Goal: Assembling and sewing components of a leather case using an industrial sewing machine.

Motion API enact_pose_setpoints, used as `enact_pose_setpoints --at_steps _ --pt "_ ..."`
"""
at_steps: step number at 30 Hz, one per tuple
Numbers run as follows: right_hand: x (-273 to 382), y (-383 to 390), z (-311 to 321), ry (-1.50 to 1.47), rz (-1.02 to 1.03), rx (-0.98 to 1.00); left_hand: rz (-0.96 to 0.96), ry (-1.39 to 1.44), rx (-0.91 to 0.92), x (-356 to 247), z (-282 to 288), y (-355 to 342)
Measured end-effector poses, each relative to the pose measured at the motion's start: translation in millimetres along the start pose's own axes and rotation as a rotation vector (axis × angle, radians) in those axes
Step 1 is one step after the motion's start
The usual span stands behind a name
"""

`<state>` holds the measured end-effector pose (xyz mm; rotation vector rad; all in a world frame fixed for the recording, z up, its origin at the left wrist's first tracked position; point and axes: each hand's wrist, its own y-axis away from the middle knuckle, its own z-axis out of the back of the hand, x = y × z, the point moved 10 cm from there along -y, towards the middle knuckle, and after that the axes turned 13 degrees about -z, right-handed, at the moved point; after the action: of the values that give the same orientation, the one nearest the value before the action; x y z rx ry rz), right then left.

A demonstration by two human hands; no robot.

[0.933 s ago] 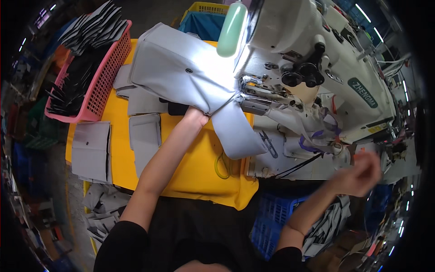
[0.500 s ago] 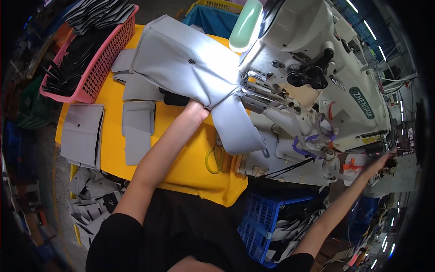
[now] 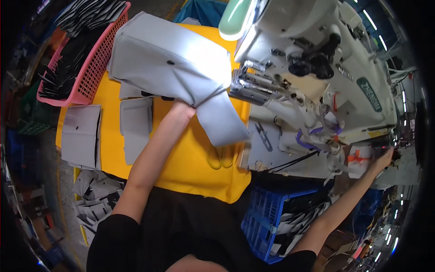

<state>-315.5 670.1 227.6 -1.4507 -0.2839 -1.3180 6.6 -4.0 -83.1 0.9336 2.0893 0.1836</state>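
My left hand reaches under a light grey bag piece with a small dark eyelet and a hanging strap-like flap. The piece creases together over this hand and rests on it; the fingers are hidden beneath. Its right edge lies close beside the arm and presser parts of a white sewing machine. At the machine's far right end is my right hand, by the dark handwheel area. Its fingers are too small and dark to make out. A pair of thread snips lies on the machine bed.
Yellow cloth covers the table, with scissors and flat grey pieces on it. A pink basket of black pieces stands far left. Below the machine is a blue crate. A green lamp hangs above.
My left hand and the grey bag piece have moved left, away from the machine's presser parts. The snips on the bed have come into sight. My right hand stays by the machine's end.
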Motion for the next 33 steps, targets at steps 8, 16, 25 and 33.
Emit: enact_pose_setpoints --at_steps 8,16,25,33 --pt "200.8 314.9 -116.8 0.130 0.669 0.321 -0.223 -0.071 0.206 -53.2 4.7 -82.4" --pt "228.3 351.5 -328.7 0.176 0.013 0.952 -0.430 -0.180 0.168 -113.6 -96.2 -128.2" --pt "305.5 420.5 -403.0 -1.109 -0.427 2.226 -0.496 -0.260 -0.319 -143.1 -43.8 -225.2" --pt "81.9 241.9 -437.4 -0.785 -0.425 1.238 -0.214 0.124 0.382 -61.6 -117.5 -91.2"
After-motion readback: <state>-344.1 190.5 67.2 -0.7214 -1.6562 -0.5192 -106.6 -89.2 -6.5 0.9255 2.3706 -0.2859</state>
